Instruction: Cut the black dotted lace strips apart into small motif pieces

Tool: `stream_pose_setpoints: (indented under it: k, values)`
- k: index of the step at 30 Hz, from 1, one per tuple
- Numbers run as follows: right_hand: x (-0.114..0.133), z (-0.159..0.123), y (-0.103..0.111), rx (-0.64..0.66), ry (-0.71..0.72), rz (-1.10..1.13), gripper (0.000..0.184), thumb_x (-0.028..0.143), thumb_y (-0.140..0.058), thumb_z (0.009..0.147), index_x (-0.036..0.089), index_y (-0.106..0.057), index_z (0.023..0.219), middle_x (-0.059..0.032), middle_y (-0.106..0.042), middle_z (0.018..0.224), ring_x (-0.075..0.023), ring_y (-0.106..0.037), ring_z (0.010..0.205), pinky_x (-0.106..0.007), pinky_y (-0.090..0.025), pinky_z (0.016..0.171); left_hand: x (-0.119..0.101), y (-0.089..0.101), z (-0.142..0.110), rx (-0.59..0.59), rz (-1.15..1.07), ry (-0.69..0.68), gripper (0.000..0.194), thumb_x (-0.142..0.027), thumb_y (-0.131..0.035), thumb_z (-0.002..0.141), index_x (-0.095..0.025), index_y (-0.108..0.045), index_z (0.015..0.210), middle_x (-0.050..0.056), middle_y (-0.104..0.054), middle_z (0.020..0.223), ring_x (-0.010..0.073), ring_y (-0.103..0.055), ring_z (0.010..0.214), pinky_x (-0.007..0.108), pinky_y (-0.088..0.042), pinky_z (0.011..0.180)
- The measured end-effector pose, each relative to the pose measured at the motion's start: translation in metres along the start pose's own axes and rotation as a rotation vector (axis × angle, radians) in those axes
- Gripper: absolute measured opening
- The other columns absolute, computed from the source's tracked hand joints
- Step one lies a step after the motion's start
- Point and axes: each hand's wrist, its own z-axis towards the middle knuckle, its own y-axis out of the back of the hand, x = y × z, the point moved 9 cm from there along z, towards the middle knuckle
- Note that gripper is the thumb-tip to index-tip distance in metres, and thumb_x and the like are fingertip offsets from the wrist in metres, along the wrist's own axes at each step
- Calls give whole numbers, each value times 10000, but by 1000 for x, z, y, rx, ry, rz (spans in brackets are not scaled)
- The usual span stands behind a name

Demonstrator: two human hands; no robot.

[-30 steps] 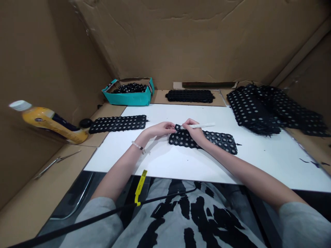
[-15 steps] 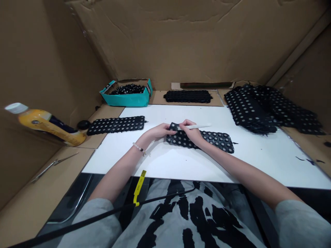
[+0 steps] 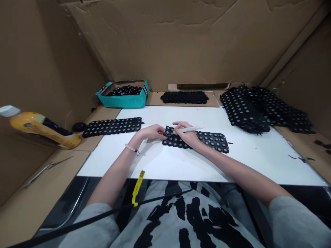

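In the middle of the white board lies a black sheet [image 3: 213, 140] covered with rows of round, pale-centred pieces. My left hand [image 3: 153, 132] is at its left end, with thumb and fingers closed on the edge there. A slim white pen-like tool [image 3: 190, 129] is gripped in my right hand [image 3: 188, 137], which rests over the left half of the sheet. The tool's working tip is too small to make out, and my right hand covers part of the rows. Another dotted black sheet [image 3: 113, 126] lies flat to the left.
A teal box [image 3: 124, 102] of small black pieces stands at the back left. Stacked black strips [image 3: 184, 97] lie behind the white board [image 3: 160, 165], and piled dotted sheets [image 3: 241, 110] at right. A yellow bottle [image 3: 46, 129] and tweezers [image 3: 48, 168] lie left. Cardboard walls [image 3: 155, 41] surround everything.
The whole view has shifted slightly. The raised left corner of the sheet now looks flatter. My left fingers have moved a little along its left end; the right hand still holds the white tool.
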Motion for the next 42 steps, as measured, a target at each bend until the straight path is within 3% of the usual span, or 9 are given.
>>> stream_pose_setpoints:
  k: [9, 15, 20, 23, 28, 34, 38, 42]
  values:
    - [-13, -1, -18, 52, -77, -85, 153, 285, -601, 758, 226, -577, 619, -33, -704, 1007, -238, -588, 1068, -428, -372, 1017, 4, -4, 4, 36, -120, -22, 279, -428, -675, 675, -165, -632, 755, -8, -541, 660, 138, -429, 615, 256, -296, 573]
    - [-5, -5, -21, 60, -8, -206, 116, 282, -570, 793, 223, -560, 694, -44, -673, 1102, -254, -540, 1121, -438, -360, 1005, 8, -4, 3, -7, -150, 46, 279, -424, -670, 678, -185, -531, 641, -23, -435, 577, 129, -358, 555, 275, -253, 540]
    - [-5, -7, -27, 76, 6, -272, 99, 262, -536, 814, 228, -540, 721, -46, -680, 1059, -263, -514, 1160, -444, -357, 1004, 9, -9, 2, 49, -211, 83, 288, -423, -713, 655, -183, -553, 655, -31, -424, 561, 125, -350, 539, 278, -246, 533]
    - [-11, -3, -24, 95, -71, -207, 120, 308, -566, 799, 231, -557, 707, -40, -697, 988, -259, -551, 1129, -439, -365, 1004, 5, -8, -1, 66, -237, 90, 287, -415, -732, 652, -175, -574, 658, -26, -442, 570, 122, -356, 538, 277, -256, 531]
    - [-20, 11, -7, 139, -165, 122, 175, 367, -578, 777, 220, -567, 683, -36, -713, 972, -222, -629, 1046, -367, -427, 949, -9, -4, -6, 75, -328, 12, 281, -420, -708, 710, -167, -628, 802, -4, -536, 694, 131, -438, 617, 265, -336, 580]
    - [-28, 21, 7, 211, -223, 38, 163, 362, -612, 711, 209, -600, 655, 10, -650, 707, -174, -587, 757, -299, -435, 765, -10, -3, -3, 50, -439, -4, 364, -416, -741, 697, -154, -654, 934, 22, -612, 778, 154, -532, 716, 271, -415, 657]
    - [-23, 24, 17, 113, -205, 68, 180, 363, -607, 696, 201, -558, 636, 28, -571, 628, -143, -508, 659, -264, -398, 657, -12, -9, 2, 35, -558, 5, 416, -438, -759, 681, -143, -643, 951, 36, -632, 827, 150, -558, 735, 273, -436, 670]
    - [-18, 22, 19, 69, -182, 90, 189, 372, -603, 710, 207, -547, 636, 27, -577, 629, -151, -530, 670, -273, -425, 680, -12, -12, 5, -15, -418, -1, 377, -458, -758, 681, -142, -632, 844, 29, -610, 753, 141, -522, 647, 261, -400, 575]
